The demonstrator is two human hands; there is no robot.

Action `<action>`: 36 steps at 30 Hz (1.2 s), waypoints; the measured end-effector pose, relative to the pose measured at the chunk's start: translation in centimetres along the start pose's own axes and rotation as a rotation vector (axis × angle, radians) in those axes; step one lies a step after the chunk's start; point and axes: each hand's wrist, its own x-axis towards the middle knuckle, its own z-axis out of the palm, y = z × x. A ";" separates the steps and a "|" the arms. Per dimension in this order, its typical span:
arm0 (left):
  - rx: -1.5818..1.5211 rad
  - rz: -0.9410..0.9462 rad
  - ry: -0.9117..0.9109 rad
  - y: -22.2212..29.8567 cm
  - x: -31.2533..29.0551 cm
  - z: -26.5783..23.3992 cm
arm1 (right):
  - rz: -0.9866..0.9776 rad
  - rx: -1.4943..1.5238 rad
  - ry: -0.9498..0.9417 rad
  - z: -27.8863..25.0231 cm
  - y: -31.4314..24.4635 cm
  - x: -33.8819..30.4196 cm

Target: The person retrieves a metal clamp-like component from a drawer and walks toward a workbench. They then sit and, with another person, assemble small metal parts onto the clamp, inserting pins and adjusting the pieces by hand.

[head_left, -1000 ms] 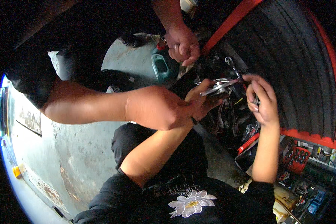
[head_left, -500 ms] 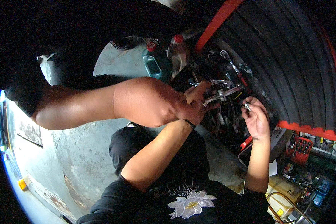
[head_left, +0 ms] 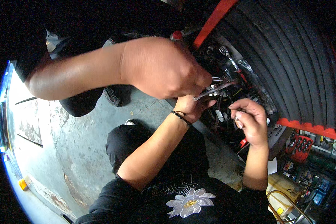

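Note:
My left hand point(head_left: 192, 110) is partly covered by a co-worker's hand point(head_left: 164, 71) that reaches in from the left. A shiny metal tool with long narrow arms point(head_left: 218, 89) sticks out between the two hands. My left fingers seem closed about its near end, though most of them are hidden; its exact kind is unclear. To the right, my right hand point(head_left: 253, 123) is raised with fingers curled, pinching a small whitish metal piece point(head_left: 238, 118). Below both hands is a dark tray point(head_left: 209, 134) crowded with tools and parts.
A ratchet with a red handle point(head_left: 231, 59) lies at the tray's far side. Beyond rises a ribbed black panel with a red frame point(head_left: 216, 18). At lower right are a red socket holder point(head_left: 299, 145) and a yellowed container point(head_left: 283, 194). A red-capped bottle point(head_left: 176, 36) stands behind the co-worker's hand.
The co-worker's hand has swung up and away over my left hand, now covering the bottles. My right hand has shifted slightly left and down with its small piece. The metal tool has tilted.

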 end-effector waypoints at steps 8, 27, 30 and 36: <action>-0.127 -0.075 -0.006 0.4 0.3 -0.3 | -0.133 0.233 0.236 1.7 1.1 0.9; -0.494 -1.158 0.175 12.8 -2.2 2.4 | -0.066 0.644 0.259 -1.8 5.5 0.3; -0.927 -1.399 0.539 15.0 -3.6 4.4 | -0.086 0.671 0.318 -2.1 6.6 0.1; -1.465 -1.275 0.744 11.3 -5.1 3.2 | -0.172 0.518 0.344 -2.3 7.4 0.1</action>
